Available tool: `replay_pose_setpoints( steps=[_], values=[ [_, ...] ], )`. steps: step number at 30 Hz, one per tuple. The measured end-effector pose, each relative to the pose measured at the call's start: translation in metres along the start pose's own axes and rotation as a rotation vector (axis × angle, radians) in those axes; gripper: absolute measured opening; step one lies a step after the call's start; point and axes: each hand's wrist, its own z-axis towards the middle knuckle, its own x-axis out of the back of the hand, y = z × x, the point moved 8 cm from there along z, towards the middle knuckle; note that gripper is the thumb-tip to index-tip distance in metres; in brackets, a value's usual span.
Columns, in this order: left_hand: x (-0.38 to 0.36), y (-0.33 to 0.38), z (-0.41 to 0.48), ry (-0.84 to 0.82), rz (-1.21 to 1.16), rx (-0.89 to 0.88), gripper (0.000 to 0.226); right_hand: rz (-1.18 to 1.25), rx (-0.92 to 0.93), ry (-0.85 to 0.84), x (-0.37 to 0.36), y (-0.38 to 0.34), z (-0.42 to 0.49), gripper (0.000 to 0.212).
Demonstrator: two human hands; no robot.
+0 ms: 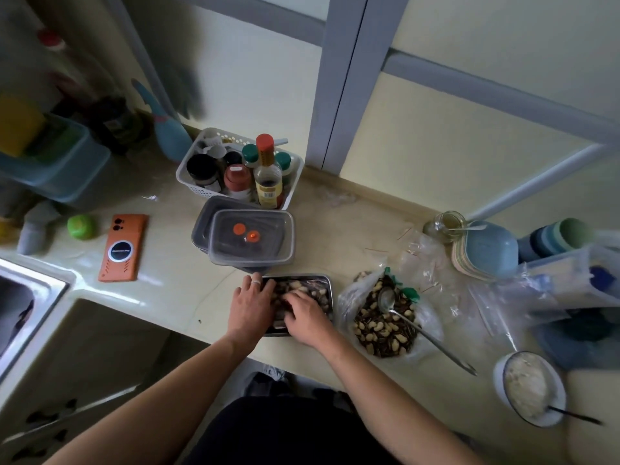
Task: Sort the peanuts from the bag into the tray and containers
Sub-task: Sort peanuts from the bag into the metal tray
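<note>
Was at the picking-through stage here: the metal tray (320, 279) sat at the near edge of the counter, right in front of me, with a layer of peanuts (295, 287) and dark bits in it. My left hand (253, 307) lay flat on the tray's left side, fingers straight and spread, holding nothing, more like steadying it. My right hand (307, 317) was over the middle of the tray with fingers bent down into the pile. The tips were buried, so I couldn't tell if they had a nut pinched or were just raking.

The bag (347, 298) sat open just right of the tray, loads of nuts and dark seeds in it, a metal spoon (387, 300) stuck in. The 2 containers (250, 241) were stacked just beyond the tray, lids on, so I reckon the next move needed a lid off first.

Writing: the bottle (268, 186) in the white basket (198, 189) had a barcode label, and the orange phone (123, 246) far left had a round badge, neither readable
</note>
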Motion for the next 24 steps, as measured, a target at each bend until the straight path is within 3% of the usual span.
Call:
replay_pose_setpoints(
  steps=[4,9,13,15,18,21,24],
  values=[
    [0.0,0.004,-0.001,0.013,0.001,0.017,0.043,0.056,-0.009,0.145,0.028,0.019,-0.024,0.027],
    [-0.008,0.019,-0.011,0.019,0.047,0.123,0.049,0.045,-0.077,0.451,0.091,0.071,-0.059,0.011],
    [-0.013,0.032,-0.02,-0.021,0.054,0.288,0.069,0.035,-0.241,0.675,0.158,0.13,-0.086,0.011],
    [-0.013,0.039,-0.024,0.004,0.016,0.376,0.077,-0.018,-0.348,0.726,0.185,0.169,-0.099,0.022],
    [-0.008,0.064,-0.03,0.086,-0.088,0.379,0.084,-0.115,-0.566,0.694,0.211,0.229,-0.12,0.03],
    [-0.004,0.101,-0.034,0.159,-0.157,0.278,0.076,-0.102,-0.759,0.554,0.217,0.287,-0.135,0.041],
    [-0.001,0.142,-0.037,0.226,-0.209,0.183,0.067,-0.021,-0.721,0.429,0.214,0.314,-0.134,0.024]
  ],
)
